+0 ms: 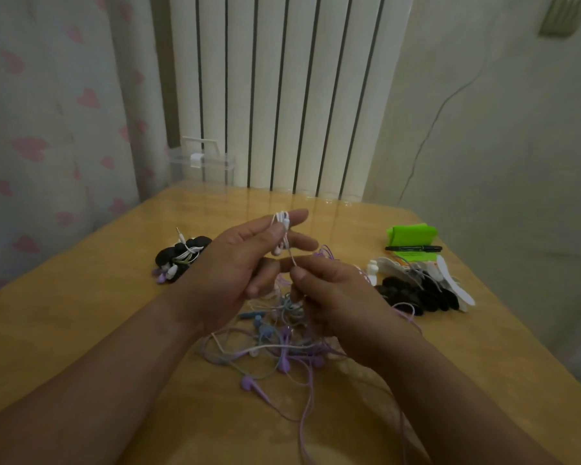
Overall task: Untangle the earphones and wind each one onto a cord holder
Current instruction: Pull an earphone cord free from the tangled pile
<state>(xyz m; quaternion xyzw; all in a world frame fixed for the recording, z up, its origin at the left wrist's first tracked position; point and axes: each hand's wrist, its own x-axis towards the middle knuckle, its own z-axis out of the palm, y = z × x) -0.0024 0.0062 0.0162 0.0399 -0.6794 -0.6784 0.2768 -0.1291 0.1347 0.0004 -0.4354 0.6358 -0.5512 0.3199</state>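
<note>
**Hands both on the white cord, notes on how this stuff handles**

Left hand (235, 263) has the white earphone (282, 226) looped over its first two fingers, with the thumb seemingly pressed on the strands. Right hand (336, 297) pinches the same cord just below, thumb against forefinger. So from my end both are narrow and holding, and neither is free.

Both hover over the middle of the bench (114, 330). Right under them lies the tangle (282, 344), with purple, blue and pale pink cords all crossing each other. The white cord drops from the pinch toward it, but I can't tell how much is snagged.

Off to the right, well apart, is a pile of spare cord holders (416, 290) in black and white. On the left sits a small heap of wound bundles (182, 255).

My read on handling: it's featherweight, limp and a bit slick. The loops won't keep their shape, so they'll probably slide off the fingers if the tension goes. The buds and plug are the only stiff bits, and they're what will catch in a knot.

I'd grip the cord close to a crossing or take a bud by its stem, and feed it through rather than yank, since the joints at the buds look weak. One purple bud (249, 384) lies loose at the near side, which makes it an easy next pick.
</note>
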